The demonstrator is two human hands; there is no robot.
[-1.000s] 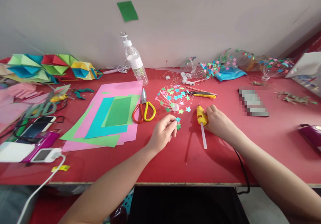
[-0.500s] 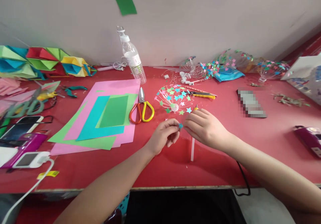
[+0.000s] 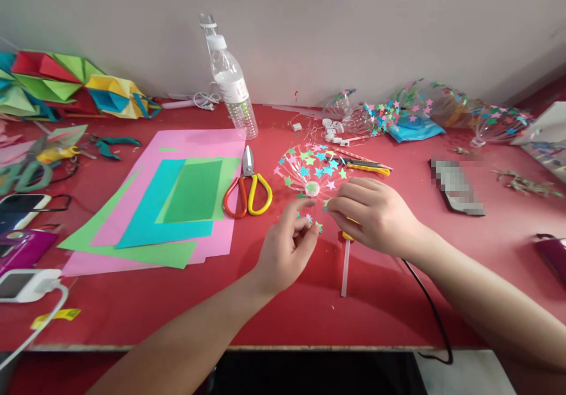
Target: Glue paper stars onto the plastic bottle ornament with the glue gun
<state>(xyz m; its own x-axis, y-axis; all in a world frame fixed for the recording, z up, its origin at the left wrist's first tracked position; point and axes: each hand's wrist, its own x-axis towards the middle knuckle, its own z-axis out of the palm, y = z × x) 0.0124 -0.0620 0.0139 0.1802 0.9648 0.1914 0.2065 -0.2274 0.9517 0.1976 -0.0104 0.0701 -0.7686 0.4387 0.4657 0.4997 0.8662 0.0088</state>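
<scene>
A person's bare hands work above a red table (image 3: 283,318), with the clear plastic fan (image 3: 312,189), dotted with paper stars, lying just beyond them. The left hand (image 3: 285,247) has thumb and forefinger apart, loose stars (image 3: 319,228) at its fingertips; whether it grips one cannot be told. The right hand (image 3: 382,215) bunches its fingers together above a yellow glue gun (image 3: 348,236), a pale glue stick (image 3: 345,271) jutting from it; what those fingers hold, if anything, is hidden. Behind the scissors (image 3: 248,188), a white-capped clear bottle (image 3: 234,91) stands near the wall; whether it contains liquid is unclear. Toward the back right, a blue packet (image 3: 415,129) conceals its contents beside more star-covered plastic (image 3: 382,118).
</scene>
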